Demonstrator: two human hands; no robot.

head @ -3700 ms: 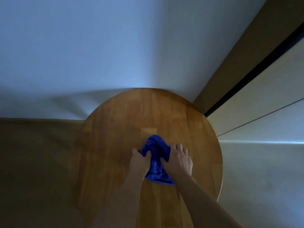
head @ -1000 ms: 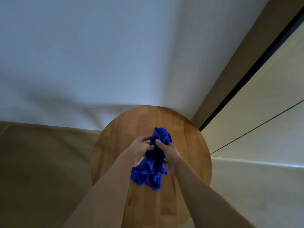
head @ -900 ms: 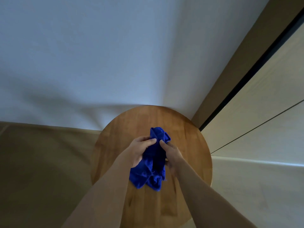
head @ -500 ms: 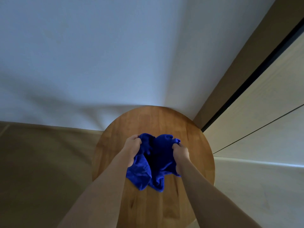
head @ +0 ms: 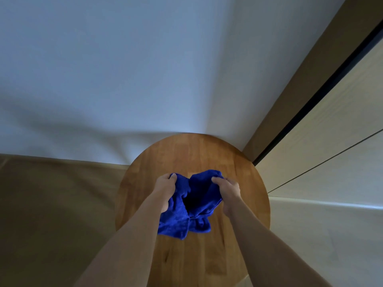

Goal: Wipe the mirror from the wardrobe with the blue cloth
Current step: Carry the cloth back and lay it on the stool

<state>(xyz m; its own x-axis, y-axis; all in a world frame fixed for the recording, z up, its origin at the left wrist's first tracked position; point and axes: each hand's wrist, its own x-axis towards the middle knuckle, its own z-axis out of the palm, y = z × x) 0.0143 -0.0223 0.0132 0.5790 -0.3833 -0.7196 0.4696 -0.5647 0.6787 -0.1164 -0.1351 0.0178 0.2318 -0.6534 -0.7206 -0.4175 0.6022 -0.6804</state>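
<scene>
Head view: we see both hands holding the blue cloth [head: 194, 204] over a round wooden table [head: 244, 183].

Our left hand [head: 165, 189] has its fingers curled round the cloth's upper left corner, and our right hand [head: 227, 189] grips the upper right corner the same way, so both are closed on fabric and neither is flat. Between them the cloth sags in a dark fold, and its loose lower part hangs below the hands toward the near edge of the table; we cannot tell whether it touches the wood. The hands are a little apart, over the middle of the tabletop. The table's far edge meets a pale wall [head: 145, 69], and a light wardrobe panel [head: 331, 141] stands off its right edge.
</scene>
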